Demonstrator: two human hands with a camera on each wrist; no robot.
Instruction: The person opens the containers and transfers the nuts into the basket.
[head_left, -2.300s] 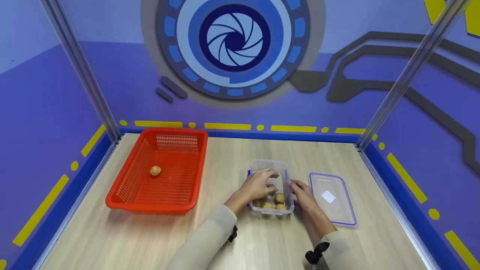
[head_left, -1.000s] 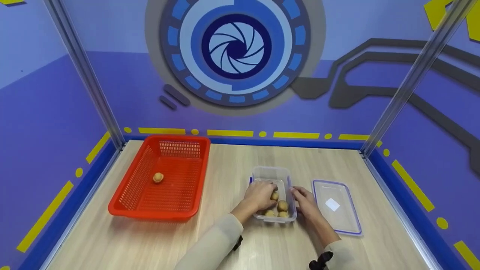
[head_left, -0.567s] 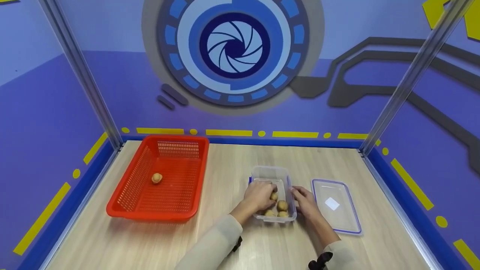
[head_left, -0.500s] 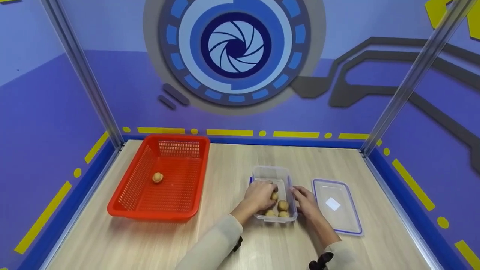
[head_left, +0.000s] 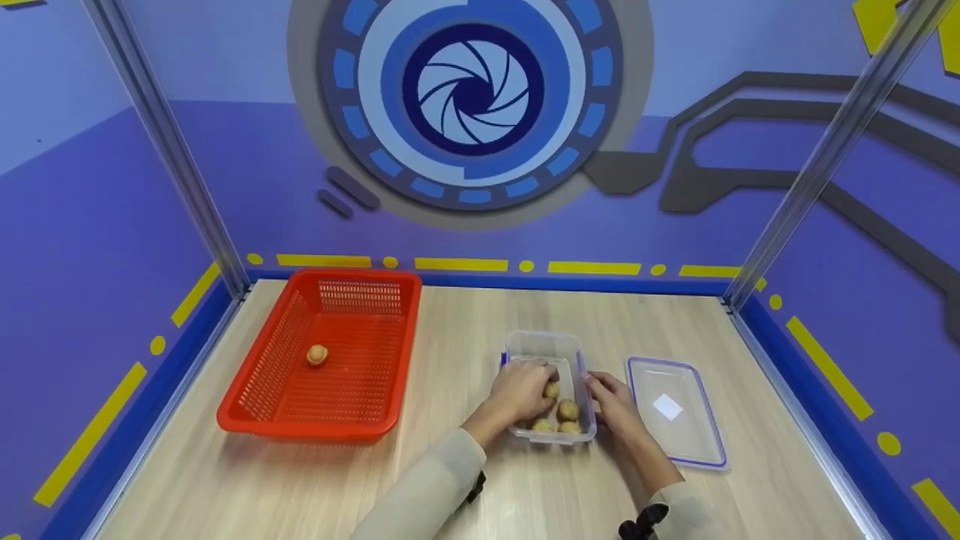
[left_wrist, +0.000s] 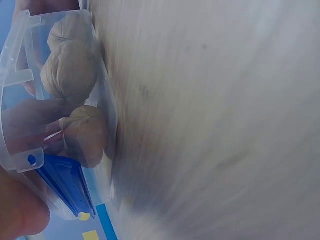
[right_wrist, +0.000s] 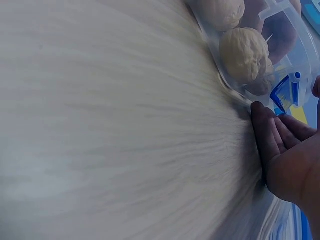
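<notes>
A clear plastic food box (head_left: pixel 553 439) stands open on the wooden table, with several walnuts (head_left: pixel 568 409) at its near end. My left hand (head_left: pixel 520 390) reaches into it over the left side, its curled fingers gripping one walnut (head_left: pixel 551 390). Through the box wall, the left wrist view shows fingers around a walnut (left_wrist: pixel 86 136), partly hidden. Against the outer right side rests my right hand (head_left: pixel 616 403), thumb near the rim. In the right wrist view its fingers (right_wrist: pixel 267 131) lie fairly straight, tips touching the box low down by a blue latch (right_wrist: pixel 286 93).
On the left stands a red plastic basket (head_left: pixel 309 433) with one walnut (head_left: pixel 317 355) in it. A clear lid (head_left: pixel 686 439) with a purple-blue edge lies right of the box, beside my right hand. Panel walls (head_left: pixel 465 244) bound the table.
Since the oldest frame, my left hand's fingers have lowered into the box and closed on a walnut. Over the last second both hands have stayed nearly still.
</notes>
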